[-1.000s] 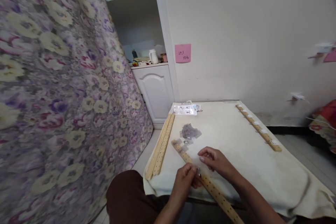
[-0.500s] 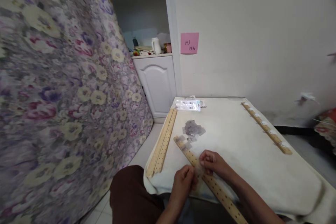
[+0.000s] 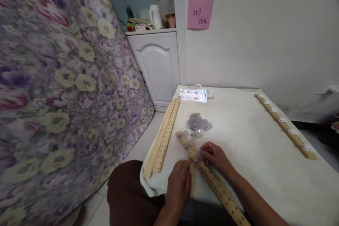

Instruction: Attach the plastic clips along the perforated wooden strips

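Observation:
A long wooden strip with rows of dark holes [image 3: 215, 183] lies diagonally and runs past the table's near edge. Small clear plastic hook patches [image 3: 187, 144] sit along its far end. My right hand [image 3: 215, 157] is closed in a pinch at the edge of a clear hook patch [image 3: 196, 157] lying on the strip. At the strip's left edge, my left hand [image 3: 180, 182] has curled fingers, with a fingertip touching the wood; what they hold, if anything, is hidden. Beyond the strip lies a pile of clear hook patches [image 3: 198, 123].
Two more perforated wooden strips [image 3: 163, 137] lie along the left table edge. A strip bearing several hooks [image 3: 287, 127] lies at the right. Packaged hooks [image 3: 192, 95] are at the back. A flowered curtain [image 3: 66, 95] hangs left; a white cabinet [image 3: 159, 67] stands behind.
My view has tilted down. My hands have moved farther up the strip toward its patched end, and the left hand now touches the strip's left edge.

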The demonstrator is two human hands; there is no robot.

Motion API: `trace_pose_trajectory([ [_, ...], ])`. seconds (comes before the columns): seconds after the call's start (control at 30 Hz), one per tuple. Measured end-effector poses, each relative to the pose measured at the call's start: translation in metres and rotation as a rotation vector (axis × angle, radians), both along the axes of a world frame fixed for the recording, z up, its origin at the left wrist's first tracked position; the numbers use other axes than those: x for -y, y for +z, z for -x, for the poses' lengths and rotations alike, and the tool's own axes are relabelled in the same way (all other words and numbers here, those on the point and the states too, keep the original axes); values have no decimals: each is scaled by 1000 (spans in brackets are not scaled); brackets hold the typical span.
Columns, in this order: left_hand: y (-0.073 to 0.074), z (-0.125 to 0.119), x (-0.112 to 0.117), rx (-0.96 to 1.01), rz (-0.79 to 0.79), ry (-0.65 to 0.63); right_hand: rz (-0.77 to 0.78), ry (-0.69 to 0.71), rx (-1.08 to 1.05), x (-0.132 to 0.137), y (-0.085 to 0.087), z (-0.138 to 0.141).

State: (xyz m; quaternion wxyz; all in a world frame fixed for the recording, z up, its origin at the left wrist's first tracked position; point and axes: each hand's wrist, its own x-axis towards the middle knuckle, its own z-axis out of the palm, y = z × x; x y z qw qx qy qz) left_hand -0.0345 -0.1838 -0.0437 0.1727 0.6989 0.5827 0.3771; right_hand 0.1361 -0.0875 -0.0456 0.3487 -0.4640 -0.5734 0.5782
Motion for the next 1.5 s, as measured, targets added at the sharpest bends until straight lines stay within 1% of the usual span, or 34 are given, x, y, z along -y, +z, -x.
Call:
trace_pose_trajectory([
  [0.17,-12,2,0,-111,-67,-27,-2,-30,36,-1,2,4],
  [0.27,-16,3,-2,-158,-96,-33,-19,-39,72,-1,3,5],
  [0.57,-11,0,-3,-206,-96,-31,-50,-47,122,-1,1,5],
  [0.87,-11,0,-5,-269,-82,-20,-58,-64,134,0,2,7],
  [1.07,-9,-1,-4,-281,-83,-9,-79,-76,163,1,1,7],
  [1.5,-10,-1,-2,-294,-96,-14,-74,-80,155,0,1,8],
])
